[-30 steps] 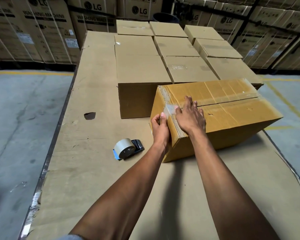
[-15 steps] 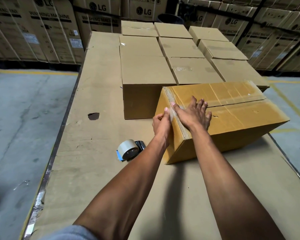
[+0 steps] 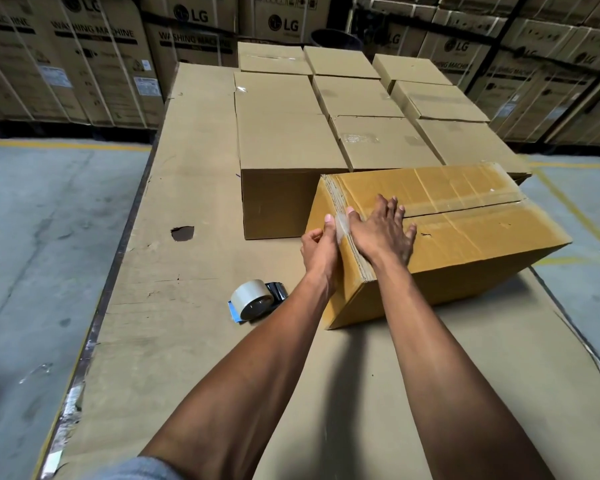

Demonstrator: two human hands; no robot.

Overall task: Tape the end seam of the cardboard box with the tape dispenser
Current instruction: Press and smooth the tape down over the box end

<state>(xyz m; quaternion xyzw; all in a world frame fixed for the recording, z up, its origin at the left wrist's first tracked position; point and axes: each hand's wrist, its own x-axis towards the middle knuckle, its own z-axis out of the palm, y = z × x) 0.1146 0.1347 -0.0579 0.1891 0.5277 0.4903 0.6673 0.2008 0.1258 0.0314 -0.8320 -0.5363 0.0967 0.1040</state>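
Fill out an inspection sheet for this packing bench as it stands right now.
Surface: bench covered in cardboard sheet, with a dark hole.
Job's things: box lies angled on the bench, clear tape along its top seam and over the near end edge; dispenser lies on the bench left of the box, untouched.
Clutter: closed plain boxes in rows behind.
Grippers: left hand presses the box's end face; right hand lies flat on top, fingers spread.
Cables: nothing seen.
Surroundings: concrete floor with yellow lines; stacked LG cartons behind.
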